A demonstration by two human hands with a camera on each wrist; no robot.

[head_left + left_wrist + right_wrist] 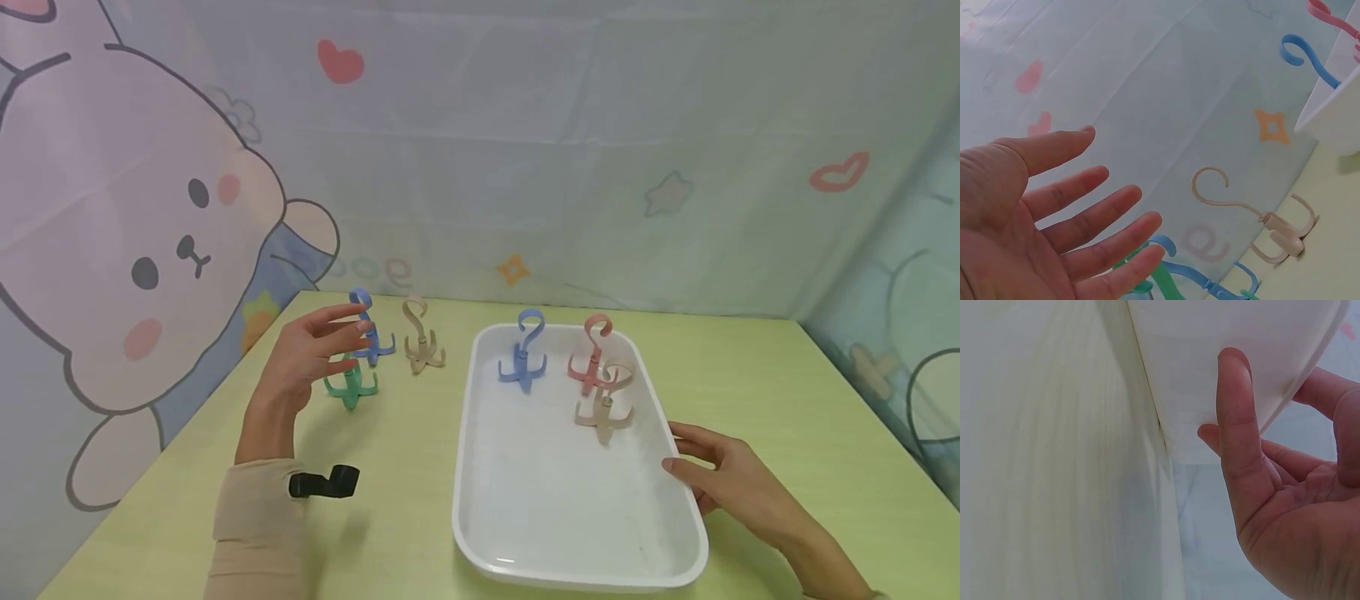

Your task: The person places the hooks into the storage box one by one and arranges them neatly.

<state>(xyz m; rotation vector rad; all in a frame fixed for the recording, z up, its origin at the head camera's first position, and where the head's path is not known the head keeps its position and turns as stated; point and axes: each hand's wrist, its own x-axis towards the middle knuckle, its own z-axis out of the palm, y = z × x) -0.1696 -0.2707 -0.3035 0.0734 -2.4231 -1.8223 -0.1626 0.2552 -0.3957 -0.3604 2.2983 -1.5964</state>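
Observation:
My left hand (318, 350), fingers spread and holding nothing, hovers beside a blue pronged hanging hook (372, 346) and a green one. The green hook (351, 390) stands just below the hand, partly covered by its fingers. To their right is a beige hook (423, 354). My right hand (731, 475) grips the right rim of a white plastic tray (468, 467), thumb over the edge and fingers against the outer wall (1191, 375). Inside the tray's far end stand another blue hook (522, 362), a pink hook (592, 367) and a second beige hook (604, 417).
A pale green table (750, 358) lies under everything. Behind it hangs a printed cloth (525, 167) with a cartoon animal, hearts and stars. On the left sleeve sits a small black camera mount (326, 482).

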